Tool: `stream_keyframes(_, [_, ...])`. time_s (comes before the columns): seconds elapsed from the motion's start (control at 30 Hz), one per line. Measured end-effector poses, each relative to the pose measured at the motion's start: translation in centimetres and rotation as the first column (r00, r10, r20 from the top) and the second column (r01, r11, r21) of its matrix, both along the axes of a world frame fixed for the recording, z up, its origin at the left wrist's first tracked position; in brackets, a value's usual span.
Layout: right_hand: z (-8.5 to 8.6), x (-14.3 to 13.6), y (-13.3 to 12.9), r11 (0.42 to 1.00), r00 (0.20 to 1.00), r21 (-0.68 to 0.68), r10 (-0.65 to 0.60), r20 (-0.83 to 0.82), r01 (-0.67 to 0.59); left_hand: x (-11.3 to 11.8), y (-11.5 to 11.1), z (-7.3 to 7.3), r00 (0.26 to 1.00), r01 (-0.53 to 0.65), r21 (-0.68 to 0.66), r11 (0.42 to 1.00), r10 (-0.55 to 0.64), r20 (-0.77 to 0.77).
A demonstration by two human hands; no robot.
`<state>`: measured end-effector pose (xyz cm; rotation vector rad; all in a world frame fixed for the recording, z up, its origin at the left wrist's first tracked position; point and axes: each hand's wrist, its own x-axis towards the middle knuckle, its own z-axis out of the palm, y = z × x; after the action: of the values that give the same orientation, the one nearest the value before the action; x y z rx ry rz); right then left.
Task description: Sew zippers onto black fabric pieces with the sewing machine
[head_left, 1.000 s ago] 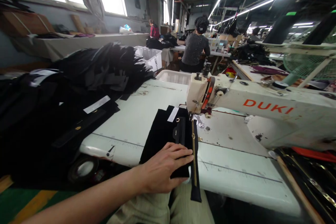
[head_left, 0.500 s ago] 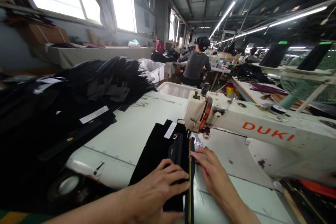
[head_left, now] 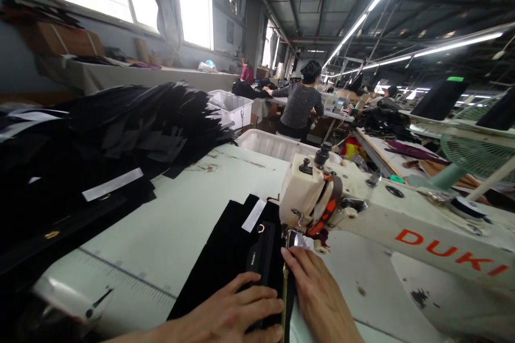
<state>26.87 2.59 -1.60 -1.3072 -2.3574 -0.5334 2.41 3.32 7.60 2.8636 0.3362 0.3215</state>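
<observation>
A black fabric panel (head_left: 213, 252) lies on the sewing table under the head of the sewing machine (head_left: 300, 190). A zipper (head_left: 285, 292) with gold-coloured teeth runs along its right edge towards the needle area. My left hand (head_left: 237, 308) rests on the panel with fingers stretched and spread, their tips beside the zipper. Flat along the zipper's right side lies my right hand (head_left: 317, 289), its fingertips just in front of the presser foot; its thumb is hidden. The panel carries a white strip (head_left: 254, 215) and a black trim piece (head_left: 259, 254) with a gold ring.
A large pile of black fabric pieces (head_left: 132, 128) covers the table's left side. Behind the machine stands a white plastic bin (head_left: 261, 142), with another bin (head_left: 231, 104) farther back. A co-worker (head_left: 300, 104) sits beyond, facing away. A green fan (head_left: 470, 155) is at right.
My view has shifted closer to the machine. My right hand has moved nearer the presser foot and lies flatter along the zipper. The co-worker's left arm now reaches out to the left.
</observation>
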Motion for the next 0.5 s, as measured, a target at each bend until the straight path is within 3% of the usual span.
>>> stream_keyframes(0.1, [-0.2,0.2,0.6,0.999,0.999,-0.025,-0.029,-0.026,0.028,0.2,0.7,0.5,1.0,0.011,-0.048,0.999,-0.012,-0.027])
stream_keyframes(0.33, [0.2,1.7,-0.1,0.976,0.91,-0.134,-0.208,-0.36,0.17,0.7,2.3,0.5,0.999,-0.024,-0.228,0.973,0.014,-0.046])
stream_keyframes(0.5, [0.8,2.6,1.0,0.973,0.962,-0.175,-0.186,-0.2,0.152,0.8,2.6,-0.1,0.998,-0.028,-0.322,0.946,0.008,-0.063])
